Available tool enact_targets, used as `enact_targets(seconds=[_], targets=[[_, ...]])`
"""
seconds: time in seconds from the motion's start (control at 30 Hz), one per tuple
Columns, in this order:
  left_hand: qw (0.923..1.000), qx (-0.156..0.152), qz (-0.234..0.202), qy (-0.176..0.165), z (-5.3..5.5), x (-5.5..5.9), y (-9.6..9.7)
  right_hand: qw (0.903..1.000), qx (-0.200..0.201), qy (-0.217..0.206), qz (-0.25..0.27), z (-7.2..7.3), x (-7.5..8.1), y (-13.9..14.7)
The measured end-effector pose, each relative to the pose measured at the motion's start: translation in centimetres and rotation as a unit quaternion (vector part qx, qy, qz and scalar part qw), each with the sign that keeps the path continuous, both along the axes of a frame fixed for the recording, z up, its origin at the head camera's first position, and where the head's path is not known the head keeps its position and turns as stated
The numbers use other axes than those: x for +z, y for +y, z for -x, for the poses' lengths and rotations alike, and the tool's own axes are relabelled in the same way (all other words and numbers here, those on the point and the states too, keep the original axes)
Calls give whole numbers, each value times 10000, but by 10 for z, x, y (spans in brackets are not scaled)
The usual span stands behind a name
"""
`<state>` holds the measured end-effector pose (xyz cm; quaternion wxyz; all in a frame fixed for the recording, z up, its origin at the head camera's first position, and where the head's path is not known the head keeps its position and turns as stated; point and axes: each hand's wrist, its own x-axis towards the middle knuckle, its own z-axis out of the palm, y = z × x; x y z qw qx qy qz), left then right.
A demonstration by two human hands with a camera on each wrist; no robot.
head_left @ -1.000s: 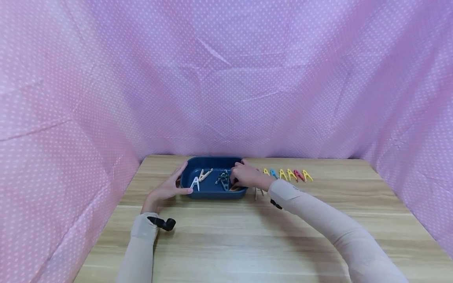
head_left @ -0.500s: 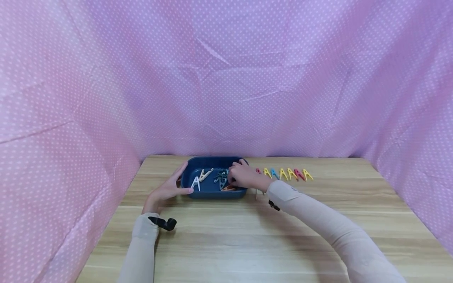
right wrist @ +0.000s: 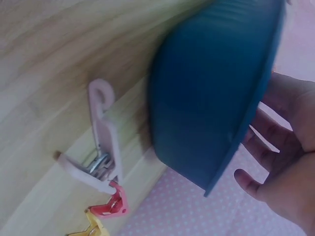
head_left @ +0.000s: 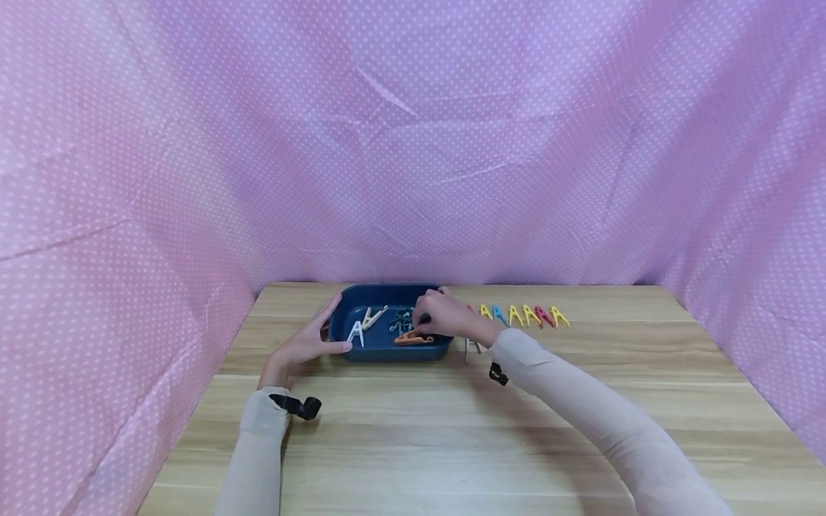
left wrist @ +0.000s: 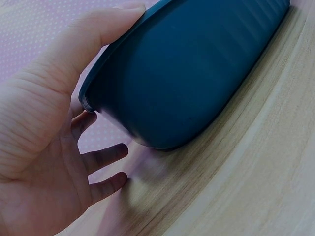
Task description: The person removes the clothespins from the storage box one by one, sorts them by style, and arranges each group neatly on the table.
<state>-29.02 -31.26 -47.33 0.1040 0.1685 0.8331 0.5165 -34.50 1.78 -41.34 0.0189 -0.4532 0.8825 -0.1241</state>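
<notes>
A dark blue plastic tub (head_left: 387, 354) stands at the back of the table with several clothespins inside. My left hand (head_left: 306, 344) holds its left end, thumb on the rim, other fingers spread beside the wall in the left wrist view. My right hand (head_left: 445, 315) reaches over the right end and pinches an orange clothespin (head_left: 413, 338) inside; the tub wall hides the fingertips in the right wrist view. Left of it lie dark green clothespins (head_left: 401, 321), a cream clothespin (head_left: 373, 317) and a white clothespin (head_left: 356, 332).
Right of the tub runs a row of yellow, blue and red clothespins (head_left: 514, 315). A pale pink clothespin (right wrist: 106, 142) lies beside the tub's right end, close to a red clothespin (right wrist: 113, 202). Pink dotted cloth (head_left: 413, 143) hangs behind the wooden table (head_left: 400, 430).
My right hand has shifted slightly left inside the tub, and the orange clothespin has come left and into fuller view. The left hand stays on the tub.
</notes>
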Motion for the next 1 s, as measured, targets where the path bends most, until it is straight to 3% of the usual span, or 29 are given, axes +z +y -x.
enact_targets(seconds=[0.33, 0.6, 1.0], targets=[[10000, 52, 46, -6, 1, -2, -2, 9988, -215, 91, 431, -8, 16, 7], [9999, 127, 54, -90, 1, -3, -1, 9963, -388, 347, 683, -11, 20, 20], [10000, -22, 19, -22, 1, 0, -1, 9889, -923, 326, 1114, -19, 22, 44]])
